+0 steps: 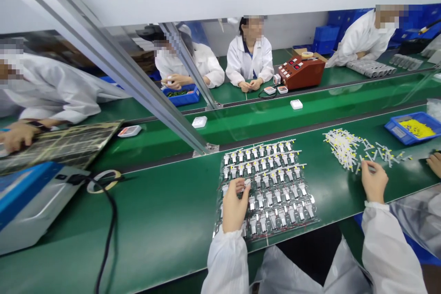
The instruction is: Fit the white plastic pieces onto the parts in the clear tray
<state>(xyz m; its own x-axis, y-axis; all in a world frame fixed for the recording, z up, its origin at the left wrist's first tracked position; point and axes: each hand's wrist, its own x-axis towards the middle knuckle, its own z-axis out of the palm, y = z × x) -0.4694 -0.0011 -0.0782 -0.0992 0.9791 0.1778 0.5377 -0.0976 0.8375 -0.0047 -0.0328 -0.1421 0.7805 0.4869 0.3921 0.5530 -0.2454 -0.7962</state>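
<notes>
My left hand [235,204] is over the left part of a clear plastic tray [315,220], its fingers pinched on a small white part [247,183]. Rows of small white and silver parts [278,196] fill this tray, and thin white strips with yellow bits lie across its far rows. To the right, my right hand [375,181] is at the near edge of a loose pile of white strips with yellow ends [341,147]. Its thumb and forefinger are closed at one white strip [360,165], partly hidden by the fingertips.
A blue bin of yellow pieces [415,128] stands at right, near another person's hand [434,163]. A black cable [113,225], tape roll [103,181] and blue-grey machine [37,204] are at left. Beyond a metal post [138,87], white devices [296,104] lie on the green conveyor; several co-workers sit behind.
</notes>
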